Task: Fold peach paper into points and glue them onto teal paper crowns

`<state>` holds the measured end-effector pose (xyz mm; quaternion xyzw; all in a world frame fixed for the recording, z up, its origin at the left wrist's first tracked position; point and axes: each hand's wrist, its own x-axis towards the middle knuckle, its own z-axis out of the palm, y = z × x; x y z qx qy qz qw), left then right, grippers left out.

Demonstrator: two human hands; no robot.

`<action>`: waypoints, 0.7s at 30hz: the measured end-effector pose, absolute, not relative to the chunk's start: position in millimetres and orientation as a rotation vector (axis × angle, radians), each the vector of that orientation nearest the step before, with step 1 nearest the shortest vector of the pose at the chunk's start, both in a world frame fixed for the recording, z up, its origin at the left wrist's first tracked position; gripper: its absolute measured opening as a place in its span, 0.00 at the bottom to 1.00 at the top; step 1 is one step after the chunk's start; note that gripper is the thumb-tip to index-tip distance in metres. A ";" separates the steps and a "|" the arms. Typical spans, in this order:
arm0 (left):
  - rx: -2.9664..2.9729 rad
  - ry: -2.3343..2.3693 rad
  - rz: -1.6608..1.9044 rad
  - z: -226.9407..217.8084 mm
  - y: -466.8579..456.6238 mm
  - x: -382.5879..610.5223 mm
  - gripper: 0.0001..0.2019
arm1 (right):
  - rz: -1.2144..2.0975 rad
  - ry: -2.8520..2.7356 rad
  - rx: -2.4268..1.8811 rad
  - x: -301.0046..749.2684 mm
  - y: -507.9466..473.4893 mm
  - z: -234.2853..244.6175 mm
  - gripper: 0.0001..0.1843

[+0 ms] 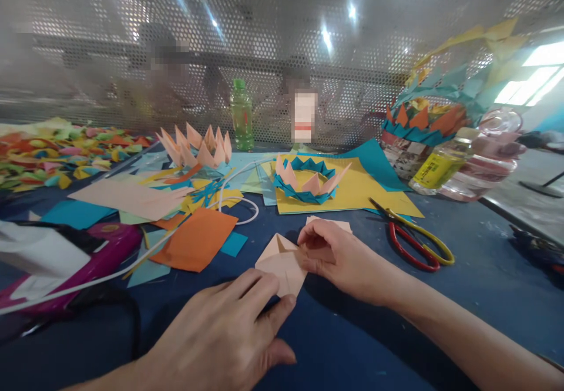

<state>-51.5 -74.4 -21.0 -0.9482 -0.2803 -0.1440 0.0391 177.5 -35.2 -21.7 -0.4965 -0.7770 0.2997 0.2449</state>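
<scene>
Evenly shared: two hands on one piece of folded pink paper

Both hands work low in the middle of the view, over a dark blue table (343, 338). Between them is the folded pink paper (282, 262), with a pointed flap at its top. The left hand (220, 314) lies over the paper's lower left part, palm down, its fingers resting on it and its thumb spread apart from them. The right hand (343, 259) has thumb and fingers together, pinching the paper's right edge. More pink paper (343, 225) lies just behind the right hand.

Further back, a blue ring (304, 195) with pink points stands on a yellow sheet (372, 200). Scissors (392, 216) with one red and one yellow handle lie to the right, apart from the hands, their tips on that sheet. To the left are an orange sheet (198, 241) and a purple-and-white tool (106, 253). A pink paper crown (206, 155) stands behind, near a green bottle (242, 120). A yellow-labelled bottle (436, 171) leans at the far right.
</scene>
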 end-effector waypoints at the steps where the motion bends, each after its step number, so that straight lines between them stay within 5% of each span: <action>1: -2.907 -0.859 -0.450 -21.0 -74.2 -51.7 0.17 | 0.808 -2.124 -1.339 178.0 -34.7 -22.6 0.05; 14: -3.040 -1.014 -0.808 -21.8 -60.3 -55.0 0.11 | 0.921 -2.179 -1.251 170.0 -42.1 -25.2 0.07; 21: -3.138 -1.290 -0.626 -21.6 -50.4 -49.4 0.07 | 0.873 -2.202 -1.227 169.5 -43.9 -19.8 0.07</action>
